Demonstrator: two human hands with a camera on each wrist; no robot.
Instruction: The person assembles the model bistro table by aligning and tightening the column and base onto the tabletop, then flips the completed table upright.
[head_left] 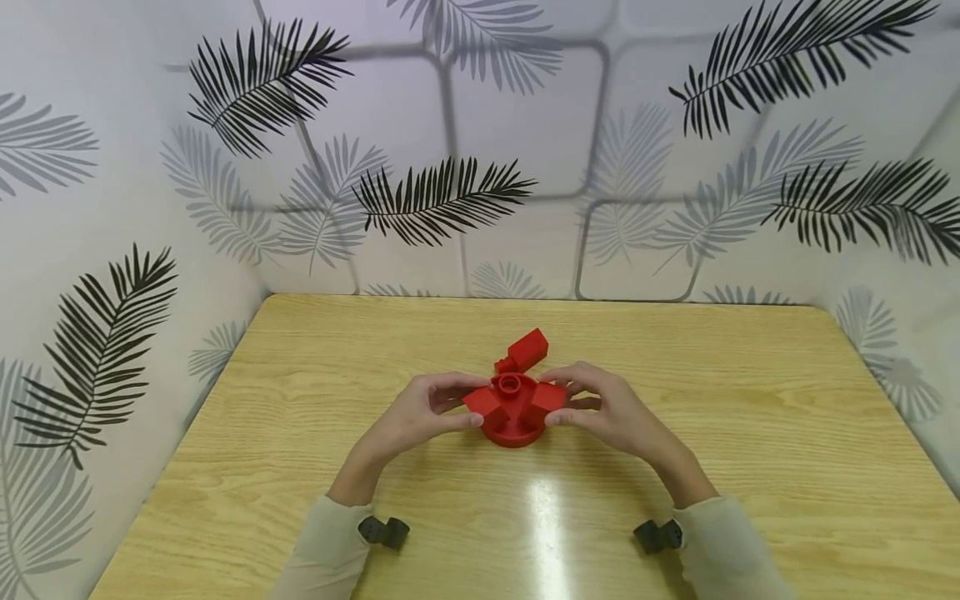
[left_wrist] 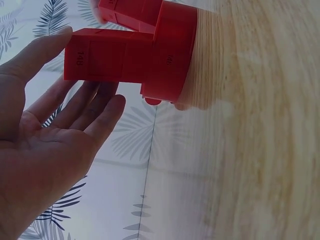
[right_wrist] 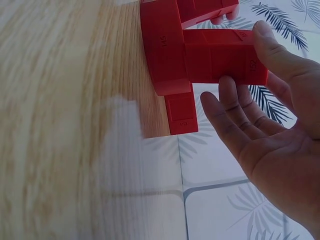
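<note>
From my seat, the head camera gives me a round red base (head_left: 513,435) sitting flat on the wood-grain tabletop (head_left: 300,467), straight ahead of me and between both hands. Two red blocks stand up from it side by side: a left block (head_left: 486,405) and a right block (head_left: 547,400). At the base's far side, between and beyond the blocks, I see a raised ring (head_left: 510,384) with an opening in its middle.

My left hand (head_left: 420,412) pinches the left block, thumb on the near side and fingers on the far side. My right hand (head_left: 611,411) mirrors it, pinching the right block between thumb and fingers near its upper end. The left wrist view shows me the number 148 on the left block, and the right wrist view shows 152 on the right one. In that right view, the lower fingertip hangs just clear of the block.

Beyond the base, a third red block (head_left: 529,349) lies on the tabletop, its ribbed neck (head_left: 506,365) pointing toward the far rim; I cannot tell whether the two touch. A small dark wrist camera (head_left: 384,532) sits at the left sleeve (head_left: 326,546), with a matching one at the right. Behind everything rises a pale wall (head_left: 517,117) printed with feathery leaves.
</note>
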